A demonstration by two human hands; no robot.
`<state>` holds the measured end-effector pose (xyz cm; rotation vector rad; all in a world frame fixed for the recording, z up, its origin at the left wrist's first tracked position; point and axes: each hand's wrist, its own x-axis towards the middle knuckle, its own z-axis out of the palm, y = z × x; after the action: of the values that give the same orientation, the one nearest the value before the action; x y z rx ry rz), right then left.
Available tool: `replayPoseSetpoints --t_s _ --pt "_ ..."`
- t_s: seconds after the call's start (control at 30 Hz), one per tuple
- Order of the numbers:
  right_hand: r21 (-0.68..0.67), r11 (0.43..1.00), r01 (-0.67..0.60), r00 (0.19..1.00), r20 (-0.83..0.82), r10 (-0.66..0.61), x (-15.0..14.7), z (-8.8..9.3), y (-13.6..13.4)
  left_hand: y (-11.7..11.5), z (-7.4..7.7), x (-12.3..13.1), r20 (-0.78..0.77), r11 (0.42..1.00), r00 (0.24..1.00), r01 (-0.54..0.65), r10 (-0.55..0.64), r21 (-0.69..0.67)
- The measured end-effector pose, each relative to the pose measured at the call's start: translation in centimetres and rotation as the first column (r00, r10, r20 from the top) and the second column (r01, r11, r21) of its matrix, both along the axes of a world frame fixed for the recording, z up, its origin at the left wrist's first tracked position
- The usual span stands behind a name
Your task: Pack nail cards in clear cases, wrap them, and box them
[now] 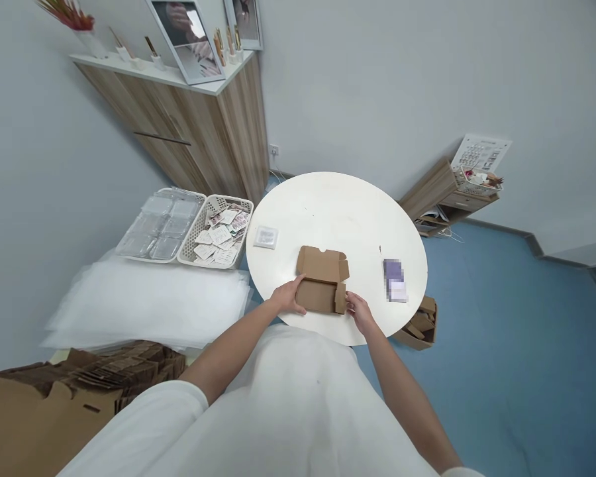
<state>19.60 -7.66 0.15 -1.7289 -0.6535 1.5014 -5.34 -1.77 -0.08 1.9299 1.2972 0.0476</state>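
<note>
A brown cardboard box [318, 295] lies on the round white table [328, 209] in front of me, its lid flap raised on the far side. My left hand [289, 296] grips the box's left side, thumb along the edge and fingers at the near corner. At the right end, my right hand [358, 310] has its fingers closed on the side flap, which stands partly folded. The inside of the box shows bare cardboard. A small clear plastic packet [266, 237] rests on the table to the left. On the right lies a blurred purple and white item [395, 280].
Left of the table are a white basket of cards [218, 238], a tray of clear plastic cases [161, 222], stacked translucent sheets [149, 301] and flattened cardboard [44, 417]. A carton of cardboard pieces [422, 324] stands below the table's right edge. A wooden cabinet [189, 126] is behind.
</note>
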Motion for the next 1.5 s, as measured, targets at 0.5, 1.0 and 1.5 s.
replayPoseSetpoints --t_s 0.5,1.0,1.5 --pt "-0.257 0.931 -0.259 0.691 0.624 0.364 -1.6 -2.1 0.7 -0.5 -0.3 0.5 0.03 0.999 0.999 -0.034 0.035 -0.029" --pt "-0.36 0.898 -0.254 0.563 0.7 0.44 -1.6 -2.1 0.2 -0.6 -0.8 1.4 0.007 1.0 1.0 0.007 -0.006 -0.016" --pt "-0.152 0.982 -0.117 0.944 0.29 0.157 1.4 -0.2 -2.2 -4.0 -2.1 3.4 0.272 0.885 0.857 -0.356 0.437 -0.3"
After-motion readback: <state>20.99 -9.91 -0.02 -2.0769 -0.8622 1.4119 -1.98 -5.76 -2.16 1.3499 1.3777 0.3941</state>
